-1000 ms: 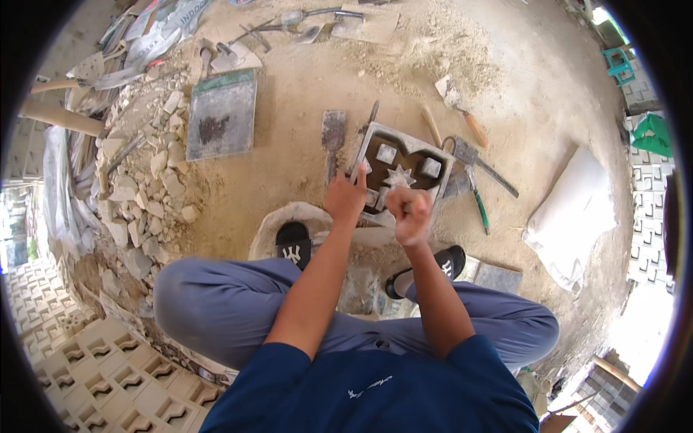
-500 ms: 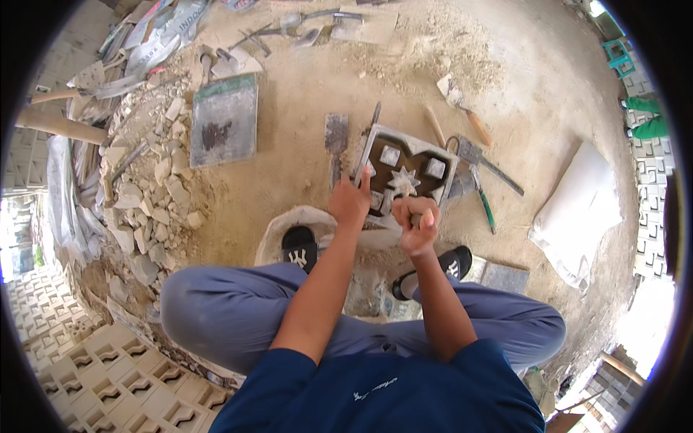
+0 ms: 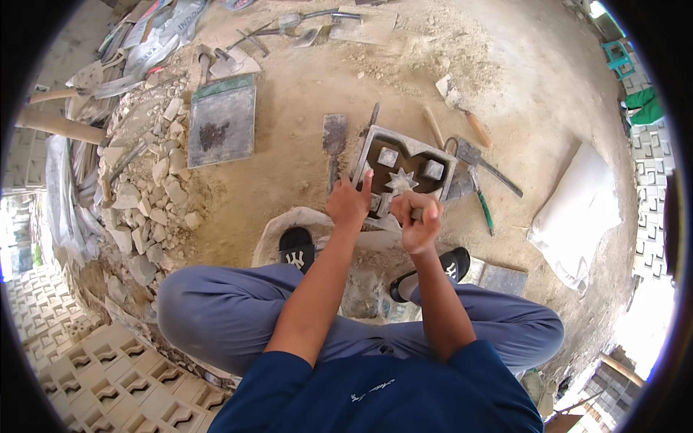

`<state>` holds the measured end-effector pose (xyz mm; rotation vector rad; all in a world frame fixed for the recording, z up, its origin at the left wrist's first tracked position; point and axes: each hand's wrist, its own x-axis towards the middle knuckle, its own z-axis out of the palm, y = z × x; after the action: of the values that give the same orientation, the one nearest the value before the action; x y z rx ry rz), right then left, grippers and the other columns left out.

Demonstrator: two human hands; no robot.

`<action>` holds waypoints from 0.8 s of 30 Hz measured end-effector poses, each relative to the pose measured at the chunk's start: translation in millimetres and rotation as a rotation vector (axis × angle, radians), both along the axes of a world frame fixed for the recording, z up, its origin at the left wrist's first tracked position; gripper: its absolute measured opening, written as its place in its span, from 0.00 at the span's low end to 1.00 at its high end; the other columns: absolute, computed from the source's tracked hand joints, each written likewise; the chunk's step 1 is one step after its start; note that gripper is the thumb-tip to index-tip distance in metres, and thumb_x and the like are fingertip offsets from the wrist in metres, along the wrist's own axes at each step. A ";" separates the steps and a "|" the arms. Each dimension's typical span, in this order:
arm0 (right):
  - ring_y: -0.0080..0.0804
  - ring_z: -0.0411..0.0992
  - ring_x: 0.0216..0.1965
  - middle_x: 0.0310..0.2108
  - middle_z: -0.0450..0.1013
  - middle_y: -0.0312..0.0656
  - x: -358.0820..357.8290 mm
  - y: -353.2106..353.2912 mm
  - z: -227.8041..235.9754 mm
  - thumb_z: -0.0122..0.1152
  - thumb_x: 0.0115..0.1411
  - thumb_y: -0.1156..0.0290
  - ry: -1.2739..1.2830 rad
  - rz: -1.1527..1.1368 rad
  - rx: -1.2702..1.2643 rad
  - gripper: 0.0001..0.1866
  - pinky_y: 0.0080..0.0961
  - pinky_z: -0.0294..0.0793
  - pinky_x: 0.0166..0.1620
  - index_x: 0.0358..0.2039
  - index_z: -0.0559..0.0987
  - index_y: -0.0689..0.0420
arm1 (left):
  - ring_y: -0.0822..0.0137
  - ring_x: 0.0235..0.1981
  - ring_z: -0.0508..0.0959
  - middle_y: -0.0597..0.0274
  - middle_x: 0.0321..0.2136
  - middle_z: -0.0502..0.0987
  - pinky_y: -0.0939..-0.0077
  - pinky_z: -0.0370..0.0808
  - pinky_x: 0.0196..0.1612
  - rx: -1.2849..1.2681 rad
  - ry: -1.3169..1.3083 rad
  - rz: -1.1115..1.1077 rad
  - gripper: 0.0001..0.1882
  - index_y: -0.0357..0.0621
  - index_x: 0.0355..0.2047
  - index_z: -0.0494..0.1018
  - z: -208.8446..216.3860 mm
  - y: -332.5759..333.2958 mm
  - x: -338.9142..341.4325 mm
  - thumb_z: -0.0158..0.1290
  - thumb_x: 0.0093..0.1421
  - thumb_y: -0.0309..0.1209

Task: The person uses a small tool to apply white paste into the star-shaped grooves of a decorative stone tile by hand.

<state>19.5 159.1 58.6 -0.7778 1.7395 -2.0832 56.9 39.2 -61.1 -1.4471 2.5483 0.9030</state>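
Your left hand (image 3: 349, 204) is resting open on the mould (image 3: 404, 169); your right hand (image 3: 417, 219) is gripping a small tool (image 3: 416, 213) beside it.

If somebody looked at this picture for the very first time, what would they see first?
Probably the square metal mould lying on the sandy ground in the middle, with a star shape and little square blocks inside. The left hand rests on its near edge, and the right hand is closed in a fist around a small tool just beside it. To the left, a heap of broken pale rubble also stands out.
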 end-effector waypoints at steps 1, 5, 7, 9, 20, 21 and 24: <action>0.26 0.53 0.14 0.10 0.55 0.37 -1.7 -0.3 -11.2 0.34 0.66 0.29 0.035 0.018 -0.061 0.45 0.26 0.49 0.21 0.11 0.56 0.60 | 0.42 0.45 0.81 0.43 0.47 0.79 0.49 0.79 0.46 -0.001 -0.007 0.003 0.45 0.38 0.51 0.75 1.9 -3.6 3.0 0.37 0.63 0.72; 0.26 0.51 0.13 0.10 0.54 0.36 -8.6 -7.4 -38.1 0.36 0.65 0.27 0.067 0.016 0.115 0.45 0.27 0.47 0.21 0.11 0.56 0.58 | 0.42 0.45 0.81 0.43 0.46 0.79 0.49 0.78 0.46 0.011 0.028 -0.016 0.45 0.39 0.50 0.75 5.9 0.6 -10.7 0.37 0.63 0.73; 0.27 0.52 0.14 0.11 0.54 0.37 1.0 -13.1 -17.0 0.35 0.66 0.28 0.045 0.009 0.054 0.45 0.28 0.47 0.21 0.11 0.56 0.59 | 0.42 0.45 0.81 0.43 0.45 0.79 0.48 0.78 0.46 0.010 0.004 -0.010 0.45 0.39 0.50 0.75 2.7 -7.6 -0.7 0.37 0.63 0.73; 0.27 0.52 0.14 0.11 0.55 0.37 0.7 -5.8 -14.6 0.34 0.66 0.29 0.071 -0.029 0.008 0.45 0.28 0.47 0.21 0.11 0.56 0.60 | 0.42 0.45 0.81 0.43 0.45 0.79 0.48 0.78 0.47 0.007 0.042 0.002 0.45 0.39 0.50 0.75 4.3 0.5 -2.9 0.37 0.63 0.73; 0.25 0.55 0.14 0.10 0.57 0.37 -11.0 -9.7 -40.9 0.34 0.68 0.31 0.060 0.042 0.104 0.43 0.27 0.48 0.20 0.12 0.58 0.60 | 0.42 0.44 0.82 0.43 0.45 0.79 0.48 0.78 0.46 -0.010 0.072 0.000 0.44 0.39 0.49 0.75 -2.4 0.0 -5.1 0.37 0.64 0.72; 0.26 0.56 0.14 0.10 0.56 0.38 -13.5 -14.2 -37.3 0.34 0.67 0.29 0.019 -0.001 0.079 0.44 0.27 0.50 0.21 0.11 0.58 0.60 | 0.42 0.44 0.82 0.43 0.45 0.79 0.47 0.78 0.45 -0.005 0.052 0.002 0.44 0.39 0.49 0.75 -1.7 -0.9 -5.4 0.37 0.64 0.72; 0.27 0.56 0.15 0.10 0.57 0.38 -16.3 -3.9 -23.6 0.33 0.67 0.29 0.060 0.066 0.018 0.45 0.27 0.50 0.21 0.13 0.60 0.61 | 0.43 0.44 0.82 0.44 0.45 0.79 0.47 0.78 0.45 -0.008 0.039 0.006 0.44 0.39 0.49 0.75 0.0 -4.2 -4.0 0.37 0.64 0.72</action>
<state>3.2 155.2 35.0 -0.8882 1.7370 -2.0178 52.9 35.0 -61.1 -1.4539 2.5799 0.9321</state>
